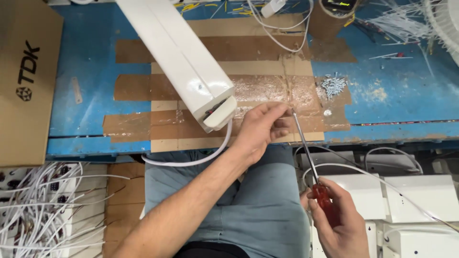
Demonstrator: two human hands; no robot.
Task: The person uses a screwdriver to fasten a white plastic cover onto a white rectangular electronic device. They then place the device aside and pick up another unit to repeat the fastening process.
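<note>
A long white plastic housing lies slanted across the taped cardboard pad, its near end cap hanging open with a white cable coming out. My left hand is raised just right of that end, fingertips pinched at the tip of a screwdriver shaft; whether a screw sits between them is too small to tell. My right hand grips the screwdriver's red handle low over my lap.
A pile of small silver screws lies on the blue bench. A cardboard box stands at left, a bundle of white wires below it. White housings are stacked at lower right. A tape roll sits at the back.
</note>
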